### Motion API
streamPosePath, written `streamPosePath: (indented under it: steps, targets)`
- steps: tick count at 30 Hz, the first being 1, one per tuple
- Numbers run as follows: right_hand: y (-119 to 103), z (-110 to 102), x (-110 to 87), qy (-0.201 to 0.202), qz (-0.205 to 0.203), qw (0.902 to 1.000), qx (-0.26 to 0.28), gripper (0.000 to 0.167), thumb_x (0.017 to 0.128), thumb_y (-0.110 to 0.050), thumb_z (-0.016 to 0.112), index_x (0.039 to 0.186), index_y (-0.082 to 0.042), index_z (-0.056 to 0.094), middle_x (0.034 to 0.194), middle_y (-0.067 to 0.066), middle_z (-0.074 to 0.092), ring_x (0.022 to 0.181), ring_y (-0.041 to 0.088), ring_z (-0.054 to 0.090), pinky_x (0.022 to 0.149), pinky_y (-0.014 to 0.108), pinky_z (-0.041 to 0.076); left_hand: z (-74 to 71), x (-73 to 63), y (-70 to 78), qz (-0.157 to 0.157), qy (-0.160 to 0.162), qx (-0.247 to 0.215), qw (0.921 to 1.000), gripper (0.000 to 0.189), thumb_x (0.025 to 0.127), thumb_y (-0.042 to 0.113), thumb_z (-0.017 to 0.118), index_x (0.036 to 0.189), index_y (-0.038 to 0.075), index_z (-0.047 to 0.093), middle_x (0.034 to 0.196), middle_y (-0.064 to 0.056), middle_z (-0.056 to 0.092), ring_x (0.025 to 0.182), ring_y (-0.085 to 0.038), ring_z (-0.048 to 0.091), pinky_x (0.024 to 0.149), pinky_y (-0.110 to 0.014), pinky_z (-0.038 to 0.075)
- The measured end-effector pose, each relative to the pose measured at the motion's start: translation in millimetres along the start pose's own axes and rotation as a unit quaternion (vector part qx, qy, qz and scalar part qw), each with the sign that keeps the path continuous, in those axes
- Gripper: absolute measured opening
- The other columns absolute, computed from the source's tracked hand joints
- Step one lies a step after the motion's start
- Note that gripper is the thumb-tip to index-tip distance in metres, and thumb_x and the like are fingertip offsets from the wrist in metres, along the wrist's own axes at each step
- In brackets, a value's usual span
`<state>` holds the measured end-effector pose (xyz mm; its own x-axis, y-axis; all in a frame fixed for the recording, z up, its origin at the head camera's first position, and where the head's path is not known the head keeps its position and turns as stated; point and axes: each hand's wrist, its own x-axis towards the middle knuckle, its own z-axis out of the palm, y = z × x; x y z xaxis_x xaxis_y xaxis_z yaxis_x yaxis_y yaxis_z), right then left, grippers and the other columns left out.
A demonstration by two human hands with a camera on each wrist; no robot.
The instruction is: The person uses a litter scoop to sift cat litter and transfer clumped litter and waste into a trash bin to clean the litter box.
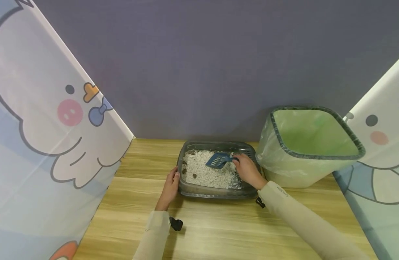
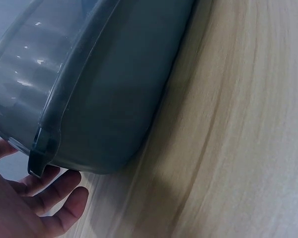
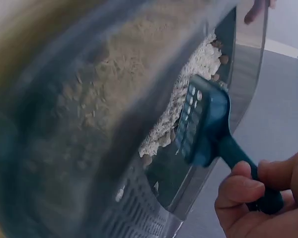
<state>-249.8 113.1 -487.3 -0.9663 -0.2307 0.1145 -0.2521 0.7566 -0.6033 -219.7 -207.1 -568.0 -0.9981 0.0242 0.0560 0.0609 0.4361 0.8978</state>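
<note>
A dark grey see-through litter box [image 1: 215, 193] holds pale litter [image 1: 204, 177] with several brown clumps [image 1: 194, 176], mostly along its left part. My right hand [image 1: 248, 169] grips the handle of a blue slotted litter scoop [image 1: 217, 160], whose head is over the litter. In the right wrist view the scoop [image 3: 208, 121] is tilted, and its slots look free of clumps. My left hand [image 1: 171, 184] holds the box's left edge. The left wrist view has the fingers [image 2: 64, 191] under the lip of the litter box [image 2: 109, 94] and the thumb on the other side.
Right of the box stands a tall pale green bin [image 1: 284, 169] lined with a clear bag, its rim dark and patterned. All of it rests on a wood-grain table [image 1: 215, 231]. A grey wall [image 1: 202, 72] rises behind, with cartoon-printed panels [image 1: 40, 144] at both sides.
</note>
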Motion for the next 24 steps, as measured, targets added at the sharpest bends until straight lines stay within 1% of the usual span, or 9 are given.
streamPosePath:
  steps: [4, 7, 8, 10, 12, 14, 18, 21, 24]
  targets:
    - [1, 2, 18.6, -0.036, 0.003, 0.9993, -0.008, 0.033, 0.102, -0.011, 0.044, 0.127, 0.008, 0.054, 0.120, 0.026, 0.056, 0.117, 0.045, 0.045, 0.097, 0.054, 0.035, -0.1, -0.3, 1.2, 0.001, 0.000, -0.006, 1.0000, 0.056, 0.104, 0.039, 0.031, 0.146, 0.003, 0.031, 0.136, -0.029, 0.036, 0.121, -0.043, 0.039, 0.095, -0.059, 0.032]
    - [-1, 3, 31.9, -0.047, -0.004, 0.9987, -0.021, 0.031, 0.101, -0.009, 0.044, 0.124, 0.008, 0.056, 0.108, 0.023, 0.059, 0.096, 0.038, 0.055, 0.083, 0.048, 0.045, -0.1, -0.9, 2.5, 0.016, 0.003, -0.011, 0.9998, 0.058, 0.104, 0.042, 0.030, 0.146, 0.002, 0.032, 0.134, -0.031, 0.037, 0.120, -0.045, 0.039, 0.094, -0.060, 0.031]
    - [-2, 3, 35.9, -0.048, -0.007, 0.9984, -0.027, 0.030, 0.101, -0.008, 0.045, 0.123, 0.008, 0.057, 0.103, 0.020, 0.060, 0.095, 0.035, 0.055, 0.080, 0.046, 0.046, -0.1, -1.0, 2.2, 0.024, 0.003, -0.010, 0.9996, 0.059, 0.103, 0.043, 0.029, 0.145, 0.001, 0.033, 0.133, -0.032, 0.037, 0.119, -0.046, 0.039, 0.094, -0.061, 0.031]
    - [-5, 3, 43.3, -0.055, -0.009, 0.9977, -0.038, 0.029, 0.101, -0.008, 0.045, 0.122, 0.007, 0.058, 0.100, 0.018, 0.059, 0.082, 0.029, 0.054, 0.071, 0.042, 0.046, -0.2, -1.7, 2.9, 0.043, 0.009, -0.001, 0.9990, 0.059, 0.103, 0.043, 0.028, 0.144, 0.000, 0.034, 0.131, -0.033, 0.038, 0.117, -0.047, 0.040, 0.091, -0.060, 0.034]
    - [-9, 2, 49.6, -0.060, -0.004, 0.9973, -0.043, 0.029, 0.100, -0.008, 0.045, 0.121, 0.006, 0.060, 0.101, 0.016, 0.059, 0.083, 0.028, 0.054, 0.073, 0.041, 0.046, -0.3, -2.1, 2.8, 0.053, 0.013, 0.001, 0.9985, 0.059, 0.103, 0.042, 0.028, 0.144, -0.001, 0.034, 0.130, -0.034, 0.038, 0.116, -0.048, 0.040, 0.090, -0.060, 0.034]
    - [-13, 1, 54.8, -0.065, -0.002, 0.9966, -0.049, 0.029, 0.100, -0.007, 0.045, 0.121, 0.005, 0.060, 0.104, 0.017, 0.060, 0.090, 0.030, 0.055, 0.080, 0.043, 0.046, -0.6, -1.2, 1.2, 0.049, 0.013, -0.001, 0.9987, 0.058, 0.104, 0.041, 0.028, 0.144, -0.001, 0.034, 0.130, -0.033, 0.038, 0.117, -0.047, 0.040, 0.091, -0.060, 0.034]
    - [-19, 4, 62.4, -0.083, 0.010, 0.9954, -0.046, 0.029, 0.100, -0.007, 0.046, 0.122, 0.005, 0.060, 0.111, 0.018, 0.058, 0.102, 0.032, 0.053, 0.089, 0.046, 0.043, -0.6, 1.3, -0.4, 0.020, 0.003, -0.015, 0.9997, 0.055, 0.104, 0.037, 0.031, 0.145, 0.000, 0.032, 0.135, -0.031, 0.036, 0.121, -0.045, 0.038, 0.094, -0.060, 0.031]
    - [-21, 9, 66.6, -0.093, 0.014, 0.9950, -0.033, 0.029, 0.099, -0.006, 0.047, 0.124, 0.003, 0.059, 0.111, 0.017, 0.057, 0.101, 0.031, 0.053, 0.087, 0.045, 0.043, -0.4, 2.4, 0.0, 0.006, -0.002, -0.015, 0.9999, 0.053, 0.105, 0.035, 0.032, 0.146, 0.001, 0.032, 0.135, -0.029, 0.037, 0.121, -0.043, 0.039, 0.095, -0.058, 0.033]
    - [-21, 16, 70.8, -0.100, 0.022, 0.9945, -0.022, 0.030, 0.099, -0.008, 0.049, 0.126, 0.000, 0.059, 0.114, 0.016, 0.056, 0.093, 0.026, 0.054, 0.080, 0.041, 0.044, -0.5, 2.3, 1.2, 0.006, -0.002, -0.012, 0.9999, 0.052, 0.105, 0.034, 0.032, 0.146, 0.001, 0.032, 0.133, -0.029, 0.038, 0.118, -0.042, 0.041, 0.094, -0.057, 0.034]
